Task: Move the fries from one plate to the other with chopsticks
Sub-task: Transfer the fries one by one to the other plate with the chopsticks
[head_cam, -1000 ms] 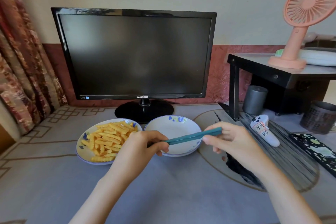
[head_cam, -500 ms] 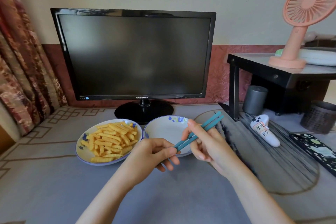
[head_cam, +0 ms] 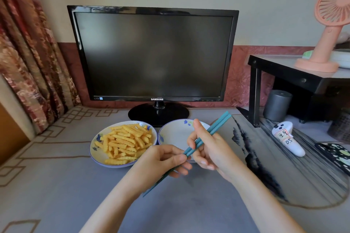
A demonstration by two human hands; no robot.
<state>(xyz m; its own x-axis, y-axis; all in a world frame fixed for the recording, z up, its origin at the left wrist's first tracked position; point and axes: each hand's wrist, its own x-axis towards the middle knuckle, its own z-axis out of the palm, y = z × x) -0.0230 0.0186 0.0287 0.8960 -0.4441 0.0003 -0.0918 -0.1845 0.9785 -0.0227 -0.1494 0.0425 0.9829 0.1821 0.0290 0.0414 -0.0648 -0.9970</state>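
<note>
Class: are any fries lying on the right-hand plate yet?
No: the right-hand plate is bare, and the fries all lie on the left plate.

1 head camera looks down, close over the table (head_cam: 56, 185).

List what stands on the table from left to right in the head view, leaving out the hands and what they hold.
plate of fries → empty plate → black shelf leg → white ghost-shaped object → dark patterned item

front: bare table (head_cam: 56, 185) | behind plates: monitor base (head_cam: 158, 114) | right: black shelf (head_cam: 284, 73)
</note>
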